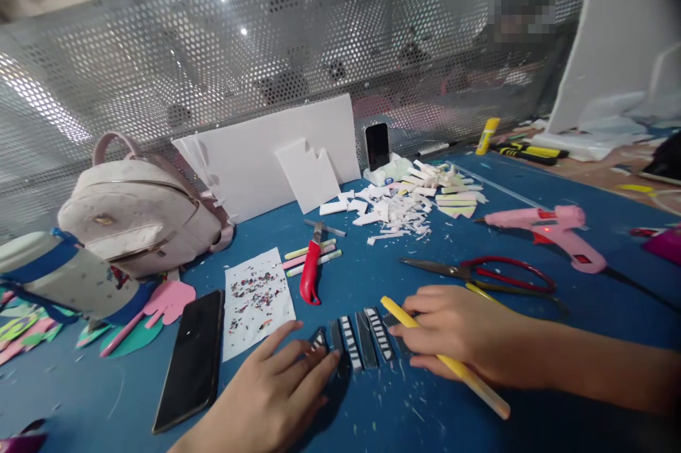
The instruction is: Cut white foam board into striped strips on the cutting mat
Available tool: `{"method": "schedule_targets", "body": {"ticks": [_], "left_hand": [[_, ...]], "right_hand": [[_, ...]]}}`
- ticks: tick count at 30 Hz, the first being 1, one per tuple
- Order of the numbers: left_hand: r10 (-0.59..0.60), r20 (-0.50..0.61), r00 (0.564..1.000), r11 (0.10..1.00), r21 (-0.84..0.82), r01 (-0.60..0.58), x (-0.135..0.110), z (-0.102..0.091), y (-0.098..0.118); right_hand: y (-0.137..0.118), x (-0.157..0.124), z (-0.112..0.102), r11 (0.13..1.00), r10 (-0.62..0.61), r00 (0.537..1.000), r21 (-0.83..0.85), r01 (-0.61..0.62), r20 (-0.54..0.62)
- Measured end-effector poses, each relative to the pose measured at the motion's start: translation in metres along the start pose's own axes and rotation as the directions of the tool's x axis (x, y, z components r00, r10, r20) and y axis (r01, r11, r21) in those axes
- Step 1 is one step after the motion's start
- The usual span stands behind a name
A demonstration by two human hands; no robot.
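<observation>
My right hand (pixel 462 329) has a yellow marker pen (pixel 456 366) tucked between its fingers, slanting down to the right. Its fingertips also touch the right end of a row of short dark strips (pixel 366 339). Two strips in the row, such as the striped strip (pixel 379 334), carry white blocks on black. My left hand (pixel 277 386) lies at the row's left end with its fingers spread. The fingertips rest on a small striped piece (pixel 318 341) and a dark strip, partly covering them. Behind the right hand lie red-handled scissors (pixel 468 271).
A pink glue gun (pixel 553 233) lies at right, and a red-handled knife (pixel 311 272) in the middle. White foam scraps (pixel 399 205) are heaped behind. Left are a speckled paper (pixel 255 297), a black phone (pixel 192 354), a cylindrical bottle (pixel 69 276) and a pale backpack (pixel 133 205). A perforated metal panel (pixel 255 49) stands behind.
</observation>
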State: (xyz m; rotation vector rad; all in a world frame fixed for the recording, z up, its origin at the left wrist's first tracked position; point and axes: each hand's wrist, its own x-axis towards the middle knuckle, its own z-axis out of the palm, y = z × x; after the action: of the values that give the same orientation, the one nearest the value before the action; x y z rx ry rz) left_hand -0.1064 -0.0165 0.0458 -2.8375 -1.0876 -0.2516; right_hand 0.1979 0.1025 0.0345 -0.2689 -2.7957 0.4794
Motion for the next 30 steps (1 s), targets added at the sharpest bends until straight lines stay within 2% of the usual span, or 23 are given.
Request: {"method": "schedule_targets", "body": {"ticks": [4, 8, 14, 17, 19, 21, 24, 27, 30], "left_hand": [[-0.023, -0.038, 0.999, 0.998, 0.050, 0.025, 0.000, 0.006, -0.003], [-0.099, 0.024, 0.995, 0.995, 0.008, 0.098, 0.005, 0.009, -0.004], [-0.099, 0.026, 0.995, 0.995, -0.017, 0.100, 0.008, 0.019, -0.004], [-0.120, -0.003, 0.993, 0.989, -0.082, 0.119, 0.008, 0.021, -0.008], [-0.205, -0.010, 0.979, 0.956, -0.217, 0.198, 0.011, 0.018, -0.010], [-0.351, 0.029, 0.936, 0.847, -0.416, 0.330, 0.015, 0.012, -0.011], [-0.523, 0.168, 0.836, 0.564, -0.667, 0.487, 0.021, 0.003, -0.012], [-0.544, 0.287, 0.788, 0.345, -0.780, 0.522, 0.021, 0.004, -0.013], [-0.518, 0.346, 0.782, 0.246, -0.815, 0.524, 0.017, 0.009, -0.014]], "right_hand": [[0.001, 0.001, -0.005, 0.986, -0.007, 0.998, -0.163, 0.016, 0.060], [0.005, -0.004, -0.005, 0.981, 0.057, 0.992, -0.189, -0.035, 0.115], [0.007, -0.009, 0.004, 0.977, 0.037, 0.998, -0.209, -0.025, 0.053], [0.008, -0.005, 0.005, 0.987, 0.088, 0.996, -0.137, -0.088, -0.005], [0.008, -0.002, 0.003, 0.985, 0.166, 0.986, -0.049, -0.167, -0.035], [0.006, 0.002, -0.001, 0.964, 0.263, 0.963, 0.056, -0.260, -0.061], [0.002, 0.005, -0.011, 0.900, 0.388, 0.919, 0.243, -0.362, -0.070], [-0.001, 0.004, -0.016, 0.833, 0.421, 0.907, 0.405, -0.377, -0.020], [-0.003, 0.002, -0.016, 0.808, 0.439, 0.898, 0.426, -0.408, 0.028]]}}
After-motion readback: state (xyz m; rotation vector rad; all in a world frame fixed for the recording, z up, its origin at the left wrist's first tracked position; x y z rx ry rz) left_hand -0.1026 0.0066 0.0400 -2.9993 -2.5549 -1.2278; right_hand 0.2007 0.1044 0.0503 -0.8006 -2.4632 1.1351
